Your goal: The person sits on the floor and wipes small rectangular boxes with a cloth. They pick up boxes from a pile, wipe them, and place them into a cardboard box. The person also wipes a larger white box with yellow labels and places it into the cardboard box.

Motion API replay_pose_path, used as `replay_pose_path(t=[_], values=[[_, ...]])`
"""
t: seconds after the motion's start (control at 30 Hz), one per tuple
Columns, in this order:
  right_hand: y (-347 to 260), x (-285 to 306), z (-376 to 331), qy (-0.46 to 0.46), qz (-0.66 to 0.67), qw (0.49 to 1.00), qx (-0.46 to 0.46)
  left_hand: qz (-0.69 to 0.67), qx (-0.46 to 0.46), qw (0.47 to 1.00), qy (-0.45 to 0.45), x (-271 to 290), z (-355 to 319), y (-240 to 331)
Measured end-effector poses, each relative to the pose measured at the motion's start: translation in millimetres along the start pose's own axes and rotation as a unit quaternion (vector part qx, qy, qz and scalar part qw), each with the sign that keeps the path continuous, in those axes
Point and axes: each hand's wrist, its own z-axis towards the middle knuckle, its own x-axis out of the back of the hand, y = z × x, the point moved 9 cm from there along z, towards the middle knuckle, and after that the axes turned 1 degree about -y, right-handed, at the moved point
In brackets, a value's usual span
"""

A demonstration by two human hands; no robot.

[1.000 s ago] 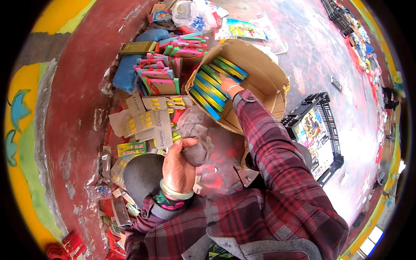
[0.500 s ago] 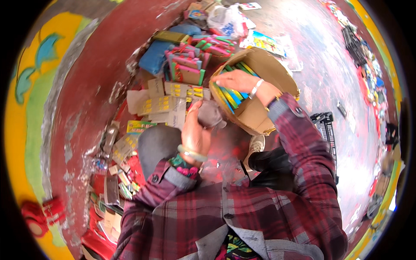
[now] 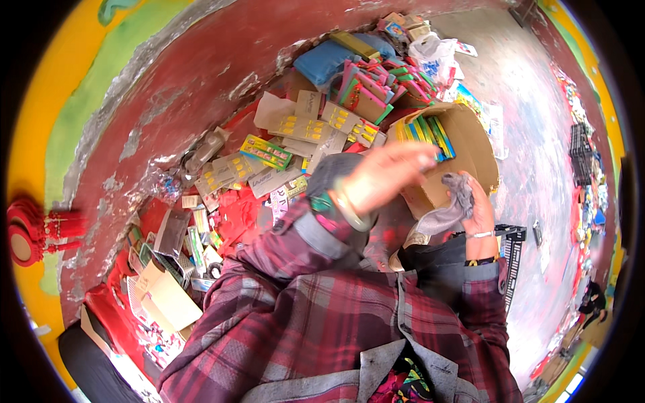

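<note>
My right hand point(image 3: 480, 212) is closed on a grey cloth point(image 3: 451, 209), which hangs down in front of the cardboard box point(image 3: 480, 134). Inside that box, slim packs point(image 3: 440, 138) in green, yellow and blue stand in a row at its left side. My left hand point(image 3: 386, 176) is in front of the box's left edge, blurred by motion. Its fingers look stretched out toward the right, and nothing shows in them.
Flattened cardboard pieces point(image 3: 306, 129) and a green-yellow pack point(image 3: 266, 152) lie to the left. Behind them are pink and green folders point(image 3: 366, 94), a blue bundle point(image 3: 322, 65) and a white plastic bag point(image 3: 433, 54). A black crate point(image 3: 514, 258) stands at right.
The grey cloth has passed from my left hand to my right. My right hand has left the packs in the box and come nearer; my left has moved up and right. The view has shifted.
</note>
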Motion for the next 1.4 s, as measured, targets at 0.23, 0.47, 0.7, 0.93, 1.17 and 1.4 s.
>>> replay_pose_path(t=[0.23,0.47,0.7,0.93,1.17,1.4], values=[[5.3,14.5,9.8,0.061,0.015,0.998,-0.001,0.078,-0.026,0.878,0.472,372.4,-91.7,-50.9],[19.7,12.4,24.7,0.054,-0.049,0.996,-0.042,-0.135,0.151,0.7,0.685,499.0,-191.9,-220.1],[24.8,6.0,33.1,0.056,-0.083,0.993,-0.061,0.542,0.296,0.643,0.453,552.0,-145.3,-253.9],[26.2,0.7,33.0,0.031,-0.093,0.993,-0.065,-0.143,0.092,0.728,0.664,545.4,-124.5,-275.0],[17.2,-5.9,25.6,0.025,-0.094,0.994,-0.044,-0.294,-0.146,0.786,0.523,459.2,-117.1,-172.1],[11.2,-4.8,14.3,-0.027,-0.07,0.997,-0.009,-0.281,-0.199,0.915,0.21,275.3,-86.9,-13.5]])
